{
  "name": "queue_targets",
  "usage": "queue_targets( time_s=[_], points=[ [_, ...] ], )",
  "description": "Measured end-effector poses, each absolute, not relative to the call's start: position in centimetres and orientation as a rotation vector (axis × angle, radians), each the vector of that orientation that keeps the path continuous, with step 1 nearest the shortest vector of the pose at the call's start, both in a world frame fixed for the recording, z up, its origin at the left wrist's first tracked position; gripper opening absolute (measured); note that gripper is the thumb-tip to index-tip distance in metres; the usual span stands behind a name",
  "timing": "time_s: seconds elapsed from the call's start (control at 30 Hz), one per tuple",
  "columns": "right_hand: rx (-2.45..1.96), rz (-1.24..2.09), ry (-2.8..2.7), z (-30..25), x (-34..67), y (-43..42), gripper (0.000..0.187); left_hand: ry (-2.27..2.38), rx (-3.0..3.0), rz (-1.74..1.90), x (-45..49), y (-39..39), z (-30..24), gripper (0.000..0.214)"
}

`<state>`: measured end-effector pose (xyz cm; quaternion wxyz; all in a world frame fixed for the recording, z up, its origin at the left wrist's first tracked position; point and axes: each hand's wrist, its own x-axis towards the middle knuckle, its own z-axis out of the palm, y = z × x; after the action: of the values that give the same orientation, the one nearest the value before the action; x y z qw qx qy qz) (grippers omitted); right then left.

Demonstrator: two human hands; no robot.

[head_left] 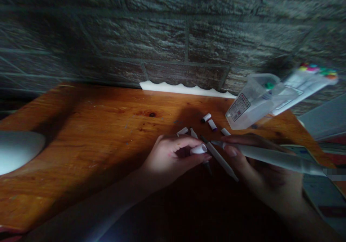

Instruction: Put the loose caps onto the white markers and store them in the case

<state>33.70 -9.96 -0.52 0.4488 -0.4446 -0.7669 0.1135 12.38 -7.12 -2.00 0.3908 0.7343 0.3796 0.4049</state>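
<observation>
My left hand point(170, 153) pinches a short white marker cap point(198, 149), its hollow end facing right. In my right hand point(265, 166) is a long pale marker point(275, 157), uncapped, its tip pointing left toward the cap with a small gap between them. Beneath and between the hands lies an uncapped marker point(222, 162) on the table; another marker point(193, 133) shows partly behind my left fingers. Several loose caps lie just beyond, among them a white cap with a black end point(206, 118) and one with a purple end point(212, 125).
A clear plastic marker case point(251, 101) stands at the back right, beside a case filled with colourful-ended markers point(305, 83). A phone point(321, 184) lies under my right wrist. A white rounded object point(20, 152) sits at left. A stone-patterned wall point(162, 36) borders the wooden table point(108, 126).
</observation>
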Motion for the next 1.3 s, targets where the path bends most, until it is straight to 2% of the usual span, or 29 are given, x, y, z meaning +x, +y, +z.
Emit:
queue_targets(
  time_s=[0.17, 0.4, 0.57, 0.67, 0.73, 0.93, 1.3],
  points=[
    [-1.080, 0.292, -1.855, -0.3, 33.2, -10.0, 0.015, 0.941, 1.732, 1.006, 12.3, -7.0, -2.3, 0.013],
    [-1.028, 0.441, -1.992, -0.5, 32.8, -10.1, 0.023, 0.905, 1.956, 1.016, 12.2, -6.8, -2.3, 0.011],
    [-1.003, 0.216, -2.079, 0.1, 33.0, -9.7, 0.019, 0.904, 2.021, 1.020, 12.0, -6.4, -2.5, 0.009],
    [-1.117, -0.004, -2.014, -0.1, 34.3, -8.7, 0.015, 0.842, 1.949, 1.022, 12.0, -6.6, -2.4, 0.012],
    [-1.193, -0.039, -1.928, -0.4, 35.1, -8.2, 0.015, 0.797, 1.928, 1.012, 12.0, -6.7, -2.3, 0.014],
    [-1.104, 0.267, -1.806, -0.4, 34.1, -8.7, 0.014, 0.704, 1.914, 1.083, 12.2, -6.3, -2.7, 0.013],
    [-0.894, 0.368, -1.921, 0.5, 32.7, -10.4, 0.017, 0.700, 2.133, 1.244, 12.1, -6.0, -3.2, 0.004]
  ],
)
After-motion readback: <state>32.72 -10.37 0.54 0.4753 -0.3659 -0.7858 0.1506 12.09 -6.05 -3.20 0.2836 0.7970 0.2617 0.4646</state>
